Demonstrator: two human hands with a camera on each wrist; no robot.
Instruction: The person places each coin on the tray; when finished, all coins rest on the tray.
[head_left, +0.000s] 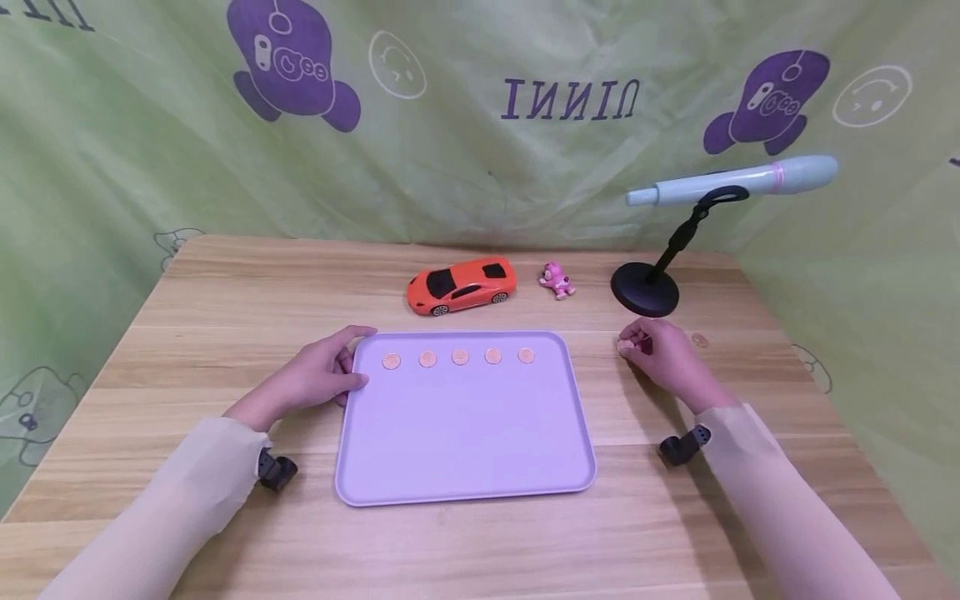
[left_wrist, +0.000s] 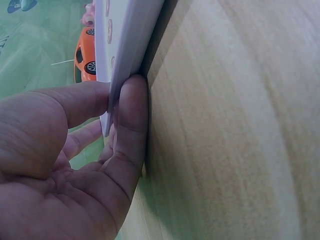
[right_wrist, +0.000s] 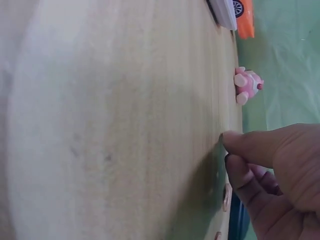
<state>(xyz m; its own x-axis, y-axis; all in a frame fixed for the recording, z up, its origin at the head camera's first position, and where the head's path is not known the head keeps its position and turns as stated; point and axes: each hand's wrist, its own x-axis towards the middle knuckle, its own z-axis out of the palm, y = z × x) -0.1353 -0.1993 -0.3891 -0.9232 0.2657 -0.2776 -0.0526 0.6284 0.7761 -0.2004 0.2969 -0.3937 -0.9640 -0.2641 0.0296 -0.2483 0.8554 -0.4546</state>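
Note:
A lilac tray [head_left: 465, 433] lies on the table, with a row of several copper coins [head_left: 460, 357] near its far edge. My left hand [head_left: 324, 372] grips the tray's left rim; in the left wrist view the thumb is on top and a finger is underneath. To the right of the tray, my right hand [head_left: 663, 354] pinches another copper coin [head_left: 626, 345] between thumb and fingertips, just over the tabletop. Behind that hand lies a loose coin [head_left: 700, 340]. The right wrist view shows two coins [right_wrist: 226, 196] on the wood beyond the fingers.
An orange toy car [head_left: 462, 286] and a small pink bear figure [head_left: 557, 281] stand behind the tray. At the back right, a black stand [head_left: 645, 289] holds a pale blue microphone-shaped object [head_left: 735, 181]. A green printed cloth [head_left: 480, 167] hangs behind the table.

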